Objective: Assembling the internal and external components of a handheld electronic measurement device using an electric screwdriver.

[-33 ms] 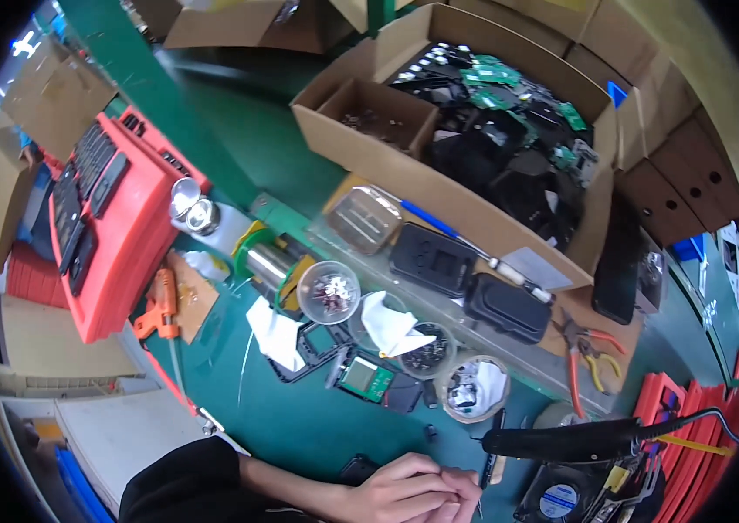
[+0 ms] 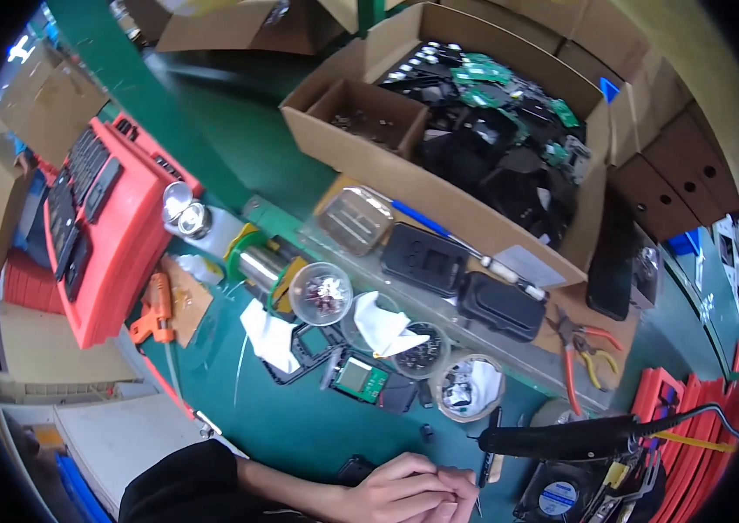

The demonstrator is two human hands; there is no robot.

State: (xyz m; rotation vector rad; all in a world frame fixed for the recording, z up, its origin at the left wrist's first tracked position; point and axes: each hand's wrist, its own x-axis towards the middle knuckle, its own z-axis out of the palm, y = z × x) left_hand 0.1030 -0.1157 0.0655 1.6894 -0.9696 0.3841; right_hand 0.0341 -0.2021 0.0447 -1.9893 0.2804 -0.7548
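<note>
Bare tabletop [image 2: 278, 423] leaves passage forward-left of the hands [image 2: 404, 491], but a tub [image 2: 450, 414] and corded tool [image 2: 561, 440] block forward-right.

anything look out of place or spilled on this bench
Nothing looks clearly spilled, but a small dark part lies loose on the green table, outside the nearby cup, so it may be stray.

Tiny delta: head view has panned, so the bench slid a touch left. Shift is strongest up at the big carton [image 2: 439, 193]. Small-parts cup [image 2: 295, 297], wire spool [image 2: 261, 266], orange glue gun [image 2: 158, 312] and green circuit board [image 2: 376, 384] all sit slightly further left. Clasped hands [image 2: 409, 490] moved less, so the bench offset against them changed. Pale yellowish blur [image 2: 204, 5] at the top edge shows bigger.
</note>
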